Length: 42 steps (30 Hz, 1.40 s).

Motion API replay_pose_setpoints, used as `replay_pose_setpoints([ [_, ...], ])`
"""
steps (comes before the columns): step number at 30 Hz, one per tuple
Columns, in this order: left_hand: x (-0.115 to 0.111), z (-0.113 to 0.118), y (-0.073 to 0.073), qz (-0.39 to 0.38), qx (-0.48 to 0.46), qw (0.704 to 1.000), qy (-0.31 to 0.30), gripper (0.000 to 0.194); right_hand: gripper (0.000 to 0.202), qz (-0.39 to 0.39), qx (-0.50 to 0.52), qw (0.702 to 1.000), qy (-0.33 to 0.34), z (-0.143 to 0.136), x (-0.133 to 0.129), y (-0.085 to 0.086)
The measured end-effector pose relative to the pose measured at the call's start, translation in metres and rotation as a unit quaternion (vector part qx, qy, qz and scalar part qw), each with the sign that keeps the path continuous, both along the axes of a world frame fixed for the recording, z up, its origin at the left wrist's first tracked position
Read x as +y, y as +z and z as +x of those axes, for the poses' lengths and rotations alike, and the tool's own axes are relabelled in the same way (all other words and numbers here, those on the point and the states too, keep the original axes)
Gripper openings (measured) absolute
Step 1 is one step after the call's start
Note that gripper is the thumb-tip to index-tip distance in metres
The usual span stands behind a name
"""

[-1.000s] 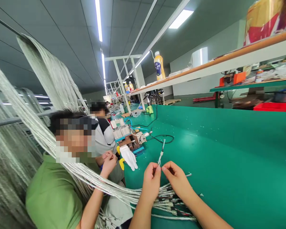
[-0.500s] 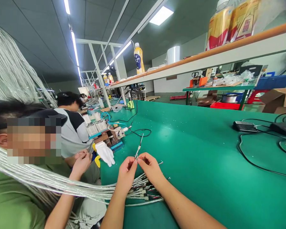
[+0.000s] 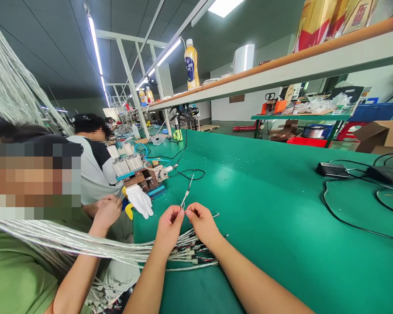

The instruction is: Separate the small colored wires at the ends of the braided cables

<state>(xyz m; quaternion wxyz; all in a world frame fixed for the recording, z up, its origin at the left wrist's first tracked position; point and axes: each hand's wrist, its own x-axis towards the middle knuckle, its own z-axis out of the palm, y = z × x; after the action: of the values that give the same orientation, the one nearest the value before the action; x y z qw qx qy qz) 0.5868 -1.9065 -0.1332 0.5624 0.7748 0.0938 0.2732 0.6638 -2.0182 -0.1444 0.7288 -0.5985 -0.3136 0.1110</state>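
Note:
A thin silvery cable (image 3: 186, 195) points up and away from my fingertips, its thin coloured wires fanning out at the far end. My left hand (image 3: 169, 226) pinches it between thumb and forefinger. Close beside it, my right hand (image 3: 203, 224) is closed in a pinch; what sits between its fingertips is too small to make out. Below and behind both hands lies a bundle of braided cables (image 3: 140, 252) with stripped ends showing black, red and white wires, partly hidden by my forearms.
A co-worker's hand (image 3: 109, 211) works at the left. Near it are a white glove (image 3: 139, 201) and a bench machine with cylinders (image 3: 136, 170). Black pedals (image 3: 332, 170) with cords lie right on the green table (image 3: 265, 209). A shelf (image 3: 265, 72) with bottles runs overhead.
My hands have drawn slightly apart at the fingertips, the left one keeping the cable. The whole view has shifted a little, so things appear higher and slightly left.

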Motion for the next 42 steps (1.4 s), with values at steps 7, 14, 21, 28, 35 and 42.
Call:
replay_pose_setpoints([
  [7, 0.002, 0.002, -0.003, 0.003, -0.011, 1.000, -0.019, 0.035, 0.023, 0.012, 0.025, 1.000, -0.008, -0.003, -0.001, 0.005],
  [14, 0.003, 0.001, -0.004, -0.030, -0.009, 0.999, -0.016, 0.036, 0.024, -0.009, 0.005, 1.000, -0.017, -0.003, 0.000, 0.000],
  [21, 0.002, 0.002, -0.002, -0.049, 0.001, 0.999, -0.015, 0.049, 0.019, 0.000, 0.014, 1.000, -0.011, -0.001, 0.001, -0.001],
  [28, 0.003, 0.000, -0.003, 0.071, -0.038, 0.994, 0.077, 0.040, 0.020, 0.020, 0.011, 1.000, -0.006, 0.000, 0.003, -0.005],
  [35, -0.004, -0.004, -0.001, 0.208, 0.011, 0.977, 0.046, 0.034, 0.022, 0.055, 0.005, 0.998, -0.042, 0.006, 0.005, -0.008],
  [42, 0.012, 0.009, -0.016, 0.142, -0.008, 0.989, 0.047, 0.039, 0.021, 0.001, -0.021, 0.995, -0.096, 0.001, 0.007, -0.008],
])
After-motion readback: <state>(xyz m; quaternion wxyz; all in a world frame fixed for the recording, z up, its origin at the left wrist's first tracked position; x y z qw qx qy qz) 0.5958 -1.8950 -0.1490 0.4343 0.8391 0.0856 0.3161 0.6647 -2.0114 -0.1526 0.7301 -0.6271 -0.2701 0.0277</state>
